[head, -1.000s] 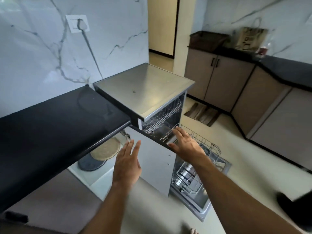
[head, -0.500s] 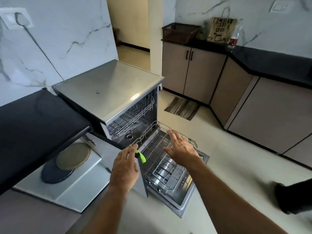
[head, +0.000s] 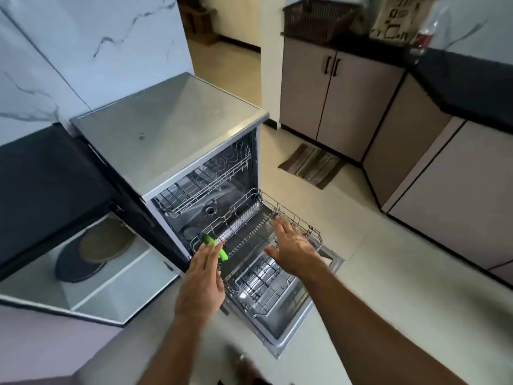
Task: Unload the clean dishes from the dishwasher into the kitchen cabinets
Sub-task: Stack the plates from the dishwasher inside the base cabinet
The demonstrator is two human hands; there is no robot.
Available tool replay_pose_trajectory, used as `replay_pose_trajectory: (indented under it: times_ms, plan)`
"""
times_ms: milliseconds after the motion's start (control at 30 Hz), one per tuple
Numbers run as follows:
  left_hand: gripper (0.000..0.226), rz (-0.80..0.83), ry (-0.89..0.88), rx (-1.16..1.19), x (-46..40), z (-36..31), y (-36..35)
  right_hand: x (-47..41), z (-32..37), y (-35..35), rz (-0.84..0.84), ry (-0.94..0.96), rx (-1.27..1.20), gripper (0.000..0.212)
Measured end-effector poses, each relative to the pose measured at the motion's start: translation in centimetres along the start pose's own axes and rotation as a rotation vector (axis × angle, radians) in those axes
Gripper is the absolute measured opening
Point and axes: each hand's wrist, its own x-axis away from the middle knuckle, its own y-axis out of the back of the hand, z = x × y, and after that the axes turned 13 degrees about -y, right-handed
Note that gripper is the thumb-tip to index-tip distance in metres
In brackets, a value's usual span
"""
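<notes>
Green utensil (head: 216, 246) lies at near-left corner of lower rack (head: 249, 245), which is pulled out over open dishwasher (head: 172, 140) door. My left hand (head: 204, 279) over it, fingers straight, gripping nothing. My right hand (head: 294, 250) spread flat above rack, also empty. Step in hand, by my judgement: reach for pickup. Next move calls for pinching utensil, lifting clear of wires, carrying to cabinet (head: 333, 101).

Lower rack (head: 251, 262) on dishwasher door (head: 288, 329), cabinets (head: 327, 104) behind.
</notes>
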Motion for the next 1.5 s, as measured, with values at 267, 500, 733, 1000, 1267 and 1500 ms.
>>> replay_pose_trajectory:
  times_ms: [267,500,733,1000,1267,1500]
  plan:
    - [0.068,0.066,0.071,0.08,-6.4,2.6,-3.0,-7.2,0.8,-1.8,0.063,0.047,0.096,0.08]
    - [0.073,0.059,0.373,0.132,-10.6,5.3,-7.7,-14.2,2.0,-3.3,0.111,0.09,0.114,0.07]
    - [0.071,0.011,0.635,0.192,-12.8,7.6,-16.2,-21.3,1.7,-11.4,0.218,0.125,0.128,0.052]
    - [0.066,0.009,0.691,0.144,-10.5,12.5,-29.0,-29.2,-2.0,-24.0,0.442,0.173,0.203,0.039]
    - [0.061,-0.143,0.841,0.068,-12.2,19.5,-37.7,-38.6,0.7,-32.1,0.425,0.24,0.077,0.046]
    - [0.074,-0.097,0.918,0.073,-11.7,21.5,-40.0,-42.1,5.3,-39.1,0.506,0.206,0.026,0.057]
